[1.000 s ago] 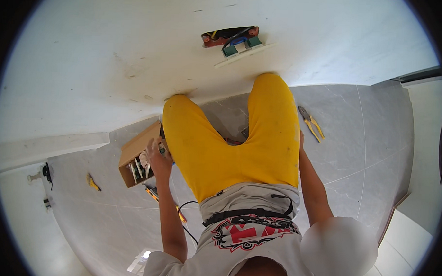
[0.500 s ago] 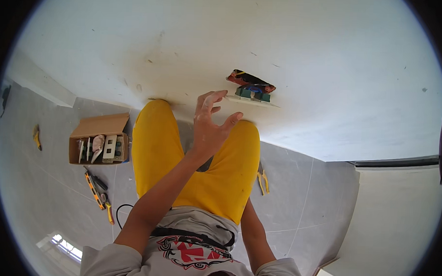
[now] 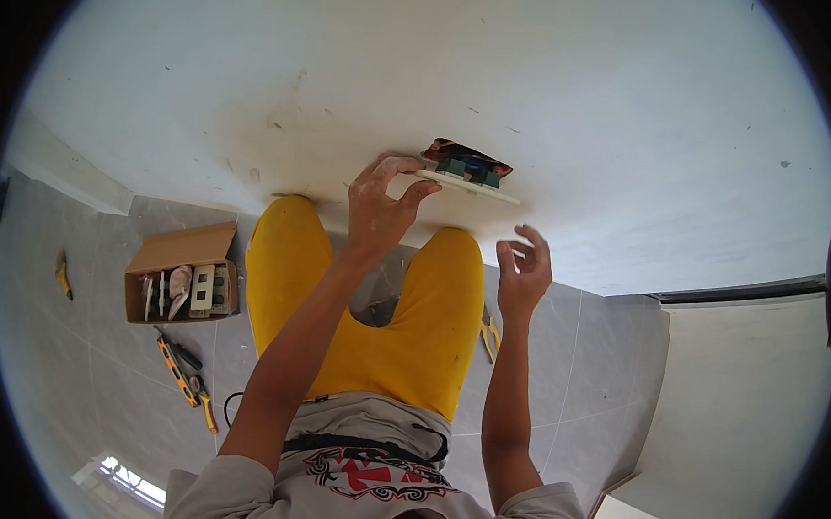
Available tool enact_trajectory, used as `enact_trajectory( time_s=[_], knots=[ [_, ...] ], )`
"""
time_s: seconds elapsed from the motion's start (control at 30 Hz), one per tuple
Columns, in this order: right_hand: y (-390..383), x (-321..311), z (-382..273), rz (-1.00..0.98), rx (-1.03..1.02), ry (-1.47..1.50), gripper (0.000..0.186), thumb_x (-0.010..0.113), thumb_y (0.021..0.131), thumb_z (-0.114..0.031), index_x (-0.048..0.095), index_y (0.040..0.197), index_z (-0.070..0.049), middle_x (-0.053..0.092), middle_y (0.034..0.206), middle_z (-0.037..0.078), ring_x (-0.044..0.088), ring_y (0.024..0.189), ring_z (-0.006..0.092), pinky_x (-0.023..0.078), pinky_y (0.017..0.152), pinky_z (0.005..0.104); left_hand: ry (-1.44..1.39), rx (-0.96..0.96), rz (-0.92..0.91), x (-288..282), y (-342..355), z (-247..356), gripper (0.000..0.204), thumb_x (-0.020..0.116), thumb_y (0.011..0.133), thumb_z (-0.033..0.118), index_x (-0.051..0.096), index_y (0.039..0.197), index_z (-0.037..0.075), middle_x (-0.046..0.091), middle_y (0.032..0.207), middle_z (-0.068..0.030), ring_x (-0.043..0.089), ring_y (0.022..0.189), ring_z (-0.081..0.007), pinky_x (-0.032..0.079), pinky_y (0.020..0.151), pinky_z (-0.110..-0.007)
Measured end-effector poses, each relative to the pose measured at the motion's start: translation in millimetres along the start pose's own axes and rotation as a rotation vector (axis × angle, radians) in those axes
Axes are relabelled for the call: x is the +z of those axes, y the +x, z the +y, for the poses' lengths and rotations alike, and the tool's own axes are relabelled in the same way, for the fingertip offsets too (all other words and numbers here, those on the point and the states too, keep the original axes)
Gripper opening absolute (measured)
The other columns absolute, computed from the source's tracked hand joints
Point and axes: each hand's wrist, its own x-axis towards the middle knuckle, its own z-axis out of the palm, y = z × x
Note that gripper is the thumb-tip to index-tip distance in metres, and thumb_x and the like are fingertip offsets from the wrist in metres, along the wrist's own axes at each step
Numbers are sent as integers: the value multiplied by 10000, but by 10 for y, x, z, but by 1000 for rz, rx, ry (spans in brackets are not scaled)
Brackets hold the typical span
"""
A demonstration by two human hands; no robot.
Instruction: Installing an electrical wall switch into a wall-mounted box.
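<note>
Just below the wall opening (image 3: 478,157), apart from the wall (image 3: 638,176) and seen nearly edge-on: a white electrical faceplate (image 3: 480,190), with green modules (image 3: 452,167) on its back toward the opening. Left of the opening, the left hand (image 3: 378,211), thumb and curled fingers pinched on the plate's left end. Below and right of the opening, the right hand (image 3: 525,280), fingers half curled, thumb spaced from them, nothing visible in the grasp, not touching the plate. Cannot tell how firmly the pinch bears, nor how the blue wire (image 3: 472,166) is fastened.

Keep the pinch on the rim, off the green modules. Best to support the right end as well before loading the plate. Hold it parallel to the opening's long side, without tugging the wiring; treat that as live unless checked.

Watch the opening's edges, close to the left fingertips. Most room for moving: along the wall, right of the opening. Tighter below it, with the knees (image 3: 456,254) near the plate. Farther off, cardboard box (image 3: 181,317) below left of the opening, yellow-handled pliers (image 3: 488,339) below, partly hidden beside the right thigh.
</note>
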Motion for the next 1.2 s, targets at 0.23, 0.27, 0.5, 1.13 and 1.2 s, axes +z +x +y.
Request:
enact_trajectory(
  time_s=[0.23, 0.27, 0.5, 1.13, 1.2],
  knots=[
    [485, 561, -614, 39, -127, -83, 439, 901, 744, -120, 671, 1085, 33, 657, 1039, 95, 686, 798, 169, 579, 702, 289, 58, -37, 57, 65, -30, 2, 294, 870, 776, 151, 711, 998, 43, 736, 949, -86, 687, 901, -259, 545, 788, -389],
    [483, 586, -605, 69, -44, -101, 438, 912, 733, -132, 675, 1062, 34, 657, 1009, 90, 681, 772, 163, 574, 686, 288, 89, -3, 77, 72, -26, -4, 299, 874, 770, 146, 716, 1005, 48, 736, 951, -83, 681, 912, -263, 542, 792, -391],
    [418, 698, -513, 192, -161, -46, 381, 911, 726, -118, 679, 988, 32, 658, 947, 75, 650, 685, 141, 552, 647, 277, 125, 164, 225, 119, -29, 40, 414, 917, 731, 153, 721, 1082, 54, 730, 986, -65, 656, 997, -252, 537, 864, -375],
    [447, 837, -485, 272, -73, 137, 408, 922, 720, -101, 649, 994, 29, 686, 964, 90, 689, 756, 134, 599, 703, 278, 173, 99, 207, 176, 78, 68, 493, 950, 693, 173, 648, 1069, 66, 682, 964, -76, 625, 913, -241, 506, 712, -370],
    [440, 845, -500, 271, -59, 127, 453, 937, 718, -194, 657, 1005, 16, 665, 974, 96, 688, 775, 160, 601, 698, 294, 160, 152, 260, 169, 94, 89, 489, 948, 696, 162, 643, 1069, 80, 664, 978, -69, 601, 947, -229, 499, 711, -366]
  ],
)
